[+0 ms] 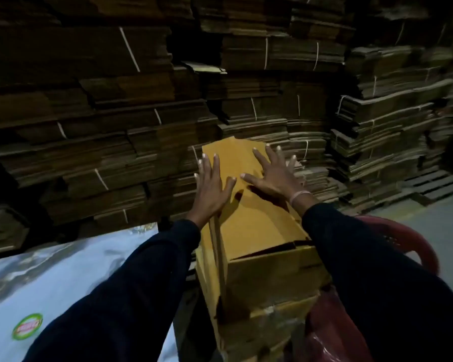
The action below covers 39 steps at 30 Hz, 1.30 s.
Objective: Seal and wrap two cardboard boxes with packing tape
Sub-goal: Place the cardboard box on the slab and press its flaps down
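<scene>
Fingers (259, 159) of both hands splayed flat, pressing cardboard box (249, 226) top flap, gripping nothing

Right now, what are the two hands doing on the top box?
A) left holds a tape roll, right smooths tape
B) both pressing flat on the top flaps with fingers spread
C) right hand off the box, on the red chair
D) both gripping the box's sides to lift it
B: the left hand and the right hand both lie flat, fingers spread, on the top flaps of the cardboard box; no tape roll shows.
</scene>
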Motion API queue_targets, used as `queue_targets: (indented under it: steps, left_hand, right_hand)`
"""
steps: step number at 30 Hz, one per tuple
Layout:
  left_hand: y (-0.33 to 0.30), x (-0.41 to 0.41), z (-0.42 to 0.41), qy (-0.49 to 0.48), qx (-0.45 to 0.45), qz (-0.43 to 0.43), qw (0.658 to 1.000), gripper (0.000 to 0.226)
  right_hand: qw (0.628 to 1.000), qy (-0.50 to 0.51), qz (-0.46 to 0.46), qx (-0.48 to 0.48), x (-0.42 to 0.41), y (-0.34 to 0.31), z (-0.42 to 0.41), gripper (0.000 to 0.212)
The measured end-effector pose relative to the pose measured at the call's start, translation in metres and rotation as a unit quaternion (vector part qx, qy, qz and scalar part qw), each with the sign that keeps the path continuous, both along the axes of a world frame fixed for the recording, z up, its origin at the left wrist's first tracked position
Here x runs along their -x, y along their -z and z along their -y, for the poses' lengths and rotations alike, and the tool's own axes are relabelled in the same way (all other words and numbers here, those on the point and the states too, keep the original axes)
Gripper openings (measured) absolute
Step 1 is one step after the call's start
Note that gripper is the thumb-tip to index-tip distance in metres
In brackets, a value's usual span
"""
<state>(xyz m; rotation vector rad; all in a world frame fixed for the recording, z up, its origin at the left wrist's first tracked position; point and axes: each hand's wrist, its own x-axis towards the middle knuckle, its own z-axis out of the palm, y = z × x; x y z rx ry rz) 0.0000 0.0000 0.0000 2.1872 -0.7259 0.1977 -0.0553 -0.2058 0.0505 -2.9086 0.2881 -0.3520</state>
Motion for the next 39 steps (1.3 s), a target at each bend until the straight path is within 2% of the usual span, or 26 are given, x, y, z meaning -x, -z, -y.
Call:
queue_targets:
  steps: [3,7,11,18,23,27,31,35,39]
  left_hand:
    - [0.001,-0.002,0.013,-0.024,-0.061,-0.080,0.995,0.099]
    - [0.006,0.000,0.021,-0.042,-0.048,-0.159,0.985,0.105]
    - [0.007,0.002,0.025,-0.053,-0.027,-0.198,0.978,0.109]
    - [0.009,-0.004,0.024,-0.057,0.011,-0.232,0.971,0.120]
    - [0.027,-0.015,0.022,-0.060,0.091,-0.264,0.959,0.138]
    - [0.025,-0.011,0.022,-0.033,0.127,-0.263,0.956,0.136]
    - [0.016,-0.009,0.020,-0.035,0.133,-0.272,0.952,0.139]
    - [0.012,-0.011,0.016,-0.040,0.129,-0.270,0.953,0.124]
    - [0.001,-0.015,0.011,-0.044,0.117,-0.250,0.960,0.121]
  right_hand:
    - [0.995,0.032,-0.091,-0.021,0.000,0.003,0.009,0.110]
    - [0.984,0.070,-0.146,-0.079,0.000,0.012,0.016,0.114]
    - [0.977,0.085,-0.181,-0.079,-0.006,0.018,0.023,0.121]
    - [0.974,0.107,-0.187,-0.066,-0.011,0.023,0.034,0.131]
    - [0.974,0.128,-0.170,-0.071,-0.007,0.030,0.035,0.137]
    - [0.972,0.141,-0.171,-0.082,-0.006,0.028,0.034,0.140]
    - [0.979,0.137,-0.133,-0.074,-0.006,0.030,0.029,0.137]
    - [0.980,0.139,-0.120,-0.079,-0.002,0.027,0.024,0.133]
    - [0.980,0.134,-0.115,-0.088,0.002,0.018,0.018,0.130]
